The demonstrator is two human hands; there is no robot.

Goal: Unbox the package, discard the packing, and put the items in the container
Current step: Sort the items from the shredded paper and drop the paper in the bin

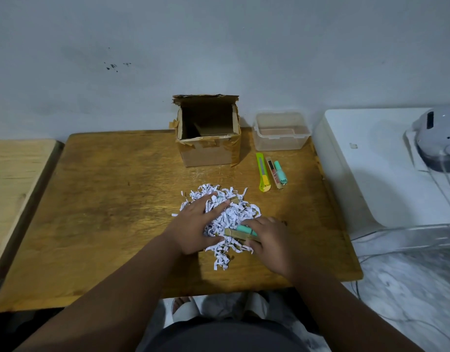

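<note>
A heap of white shredded paper [231, 214] lies in the middle of the wooden table [104, 212]. My left hand [196, 224] rests flat on its left side, fingers spread into the shreds. My right hand [269, 240] grips a teal marker [245, 229] and a brown packet [238, 235] at the heap's right edge. Another brown item [234, 200] pokes out of the shreds near my left fingertips. The opened cardboard box [208, 138] stands at the back. A clear plastic container [281, 132] stands to its right.
A yellow-green utility knife [263, 172], a brown packet [273, 174] and a second teal marker [280, 172] lie side by side in front of the container. A white appliance [371, 161] with cables stands to the right. A lighter table [13, 179] adjoins on the left.
</note>
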